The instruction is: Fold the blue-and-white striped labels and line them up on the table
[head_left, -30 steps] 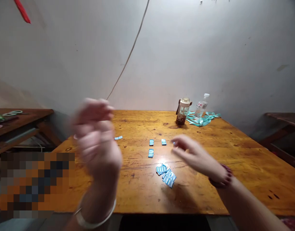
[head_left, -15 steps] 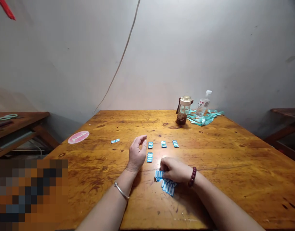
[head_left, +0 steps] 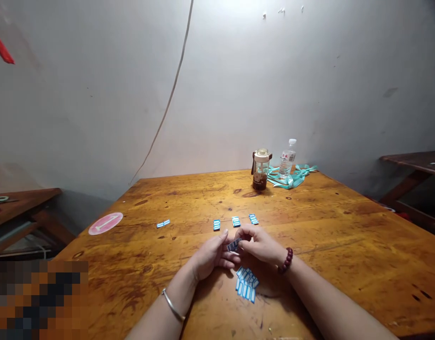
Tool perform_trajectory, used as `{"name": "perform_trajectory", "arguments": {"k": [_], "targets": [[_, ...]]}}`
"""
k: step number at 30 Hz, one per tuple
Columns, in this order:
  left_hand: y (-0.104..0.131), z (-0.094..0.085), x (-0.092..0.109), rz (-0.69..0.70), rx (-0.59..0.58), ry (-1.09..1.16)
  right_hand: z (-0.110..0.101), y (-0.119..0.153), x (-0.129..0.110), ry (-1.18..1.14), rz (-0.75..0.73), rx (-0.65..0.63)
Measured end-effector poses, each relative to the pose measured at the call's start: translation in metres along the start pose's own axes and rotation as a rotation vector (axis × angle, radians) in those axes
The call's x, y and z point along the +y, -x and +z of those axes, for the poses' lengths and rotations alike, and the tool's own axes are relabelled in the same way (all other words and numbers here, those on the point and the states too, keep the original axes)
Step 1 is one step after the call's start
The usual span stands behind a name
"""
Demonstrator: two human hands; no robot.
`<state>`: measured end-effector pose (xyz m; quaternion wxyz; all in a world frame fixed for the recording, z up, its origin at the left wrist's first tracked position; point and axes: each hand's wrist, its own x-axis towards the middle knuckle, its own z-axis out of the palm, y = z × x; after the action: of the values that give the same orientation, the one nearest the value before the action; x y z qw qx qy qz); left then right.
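My right hand point(head_left: 258, 242) pinches a small strip of blue-edged labels point(head_left: 234, 244) between thumb and fingertips. Palm turned up and fingers apart, my left hand point(head_left: 215, 252) lies against the strip's left side. Whether its fingers bear any weight is hard to see. Below both hands, a fanned pile of blue-and-white labels point(head_left: 247, 285) rests on the wooden table point(head_left: 139, 283). Beyond my hands lie a left label stack point(head_left: 217, 225), a middle label stack point(head_left: 236, 221) and a right label stack point(head_left: 253, 218). Two narrow label pieces point(head_left: 163, 224) lie farther left.
A brown-lidded drink bottle point(head_left: 260, 172) with dark contents stands toward the back. Behind it are a clear water bottle point(head_left: 287, 159) and turquoise ribbons point(head_left: 295, 179). A pink oval sign point(head_left: 106, 224) lies at the left edge. Side tables flank this one.
My right hand has lifted a strip from the label pile and moved it up. My left hand has come down and right to meet it. The head view has shifted.
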<state>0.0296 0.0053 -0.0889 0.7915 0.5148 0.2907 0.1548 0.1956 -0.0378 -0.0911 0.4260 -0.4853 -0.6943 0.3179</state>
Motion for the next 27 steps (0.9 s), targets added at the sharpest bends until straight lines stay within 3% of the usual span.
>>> {"name": "perform_trajectory", "arguments": {"k": [5,10,19,27], "targets": [[0.003,0.005,0.002,0.055,-0.028,0.080,0.004,0.000,0.000,0.044,-0.093,0.130],[0.000,0.004,0.003,0.066,-0.031,0.145,0.011,-0.003,0.005,-0.126,-0.080,0.198],[-0.002,0.000,-0.001,0.084,-0.048,0.258,0.016,-0.004,0.005,-0.230,0.007,0.251],[-0.002,-0.002,-0.004,0.095,-0.037,0.322,0.019,-0.005,0.002,-0.487,0.023,0.219]]}}
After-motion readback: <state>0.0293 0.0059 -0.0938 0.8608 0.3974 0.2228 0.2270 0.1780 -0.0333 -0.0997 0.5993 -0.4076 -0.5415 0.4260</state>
